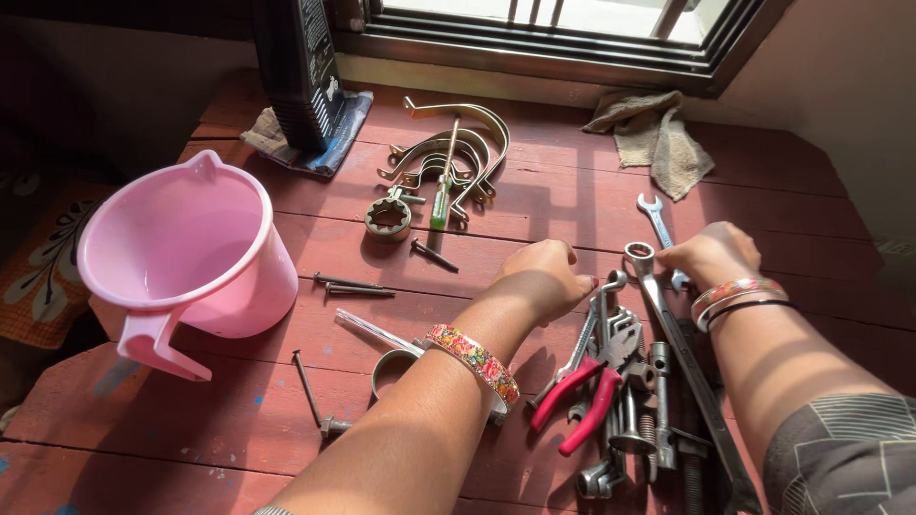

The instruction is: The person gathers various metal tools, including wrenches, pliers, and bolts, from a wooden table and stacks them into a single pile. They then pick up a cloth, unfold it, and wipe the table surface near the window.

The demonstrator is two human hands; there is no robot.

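My left hand [542,278] rests knuckles-up on the red wooden table [572,195], fingers curled, its fingertips touching the top of a pile of metal tools [634,401]. My right hand [714,254] is closed over the upper end of a spanner [656,221] at the head of a long ring wrench [668,329]. Red-handled pliers [584,391] lie in the pile just below my left hand. Both wrists wear bangles.
A pink plastic bucket [186,257] stands at the left. Curved metal clamps [458,153], a green-handled screwdriver [441,195], a ring socket [388,219] and long nails [348,284] lie across the middle. A rag [654,133] lies by the window; a dark container [303,67] stands at the back.
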